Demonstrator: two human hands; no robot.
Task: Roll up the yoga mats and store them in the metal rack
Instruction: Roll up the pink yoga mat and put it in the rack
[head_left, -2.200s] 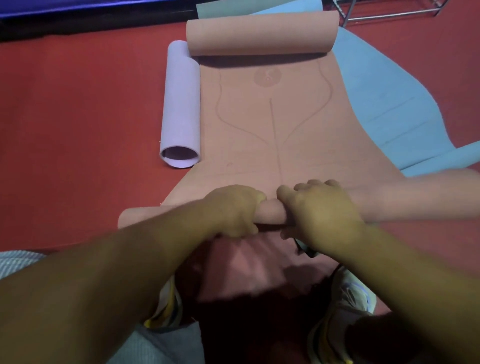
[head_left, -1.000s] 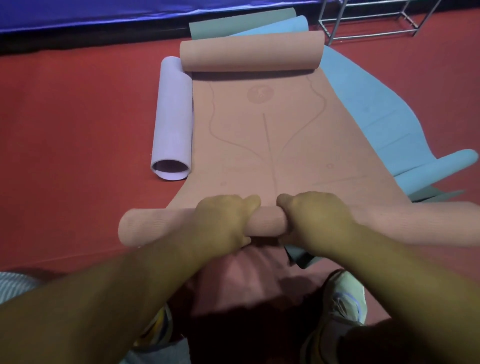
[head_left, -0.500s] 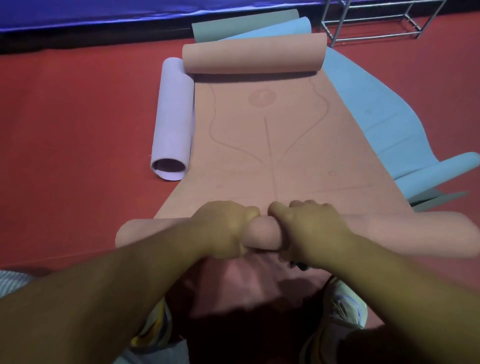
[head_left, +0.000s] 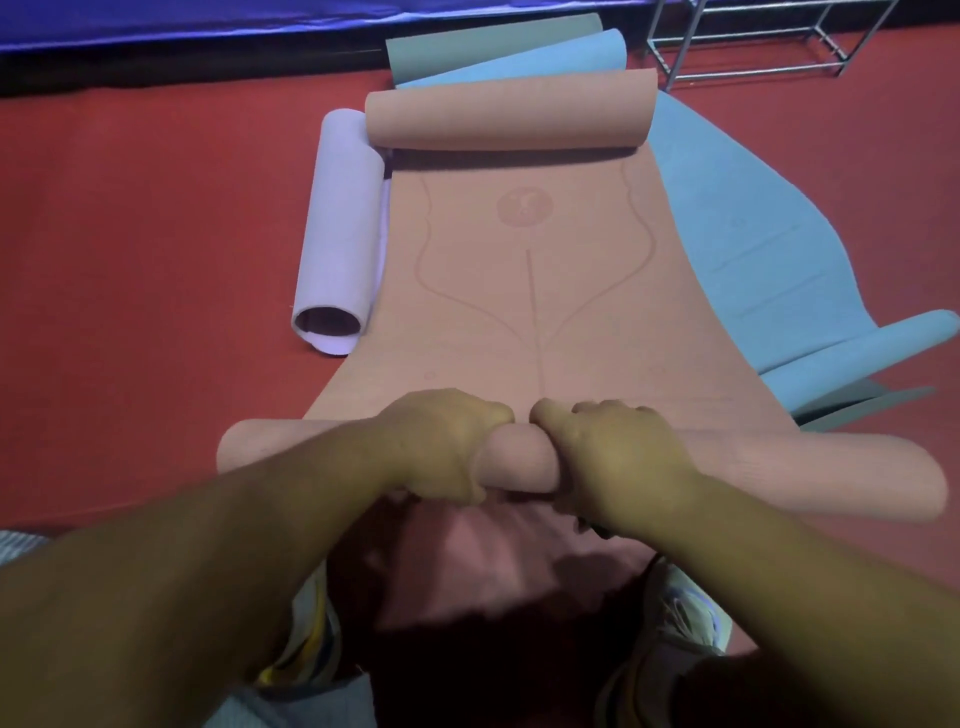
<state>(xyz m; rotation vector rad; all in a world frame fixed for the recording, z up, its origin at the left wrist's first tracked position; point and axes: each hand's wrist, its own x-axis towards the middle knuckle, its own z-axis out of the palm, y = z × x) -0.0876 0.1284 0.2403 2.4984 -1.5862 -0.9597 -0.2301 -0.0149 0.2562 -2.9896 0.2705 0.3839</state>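
Both hands curl over the rolled near end of the pink yoga mat, the left hand and right hand side by side at the roll's middle, knuckles nearly touching. The roll runs crosswise under them, sticking out well past each wrist, while the flat part stretches away over the red floor to a second curl at its far end. It is dusty pink with faint curved lines, a centre line and a round emblem.
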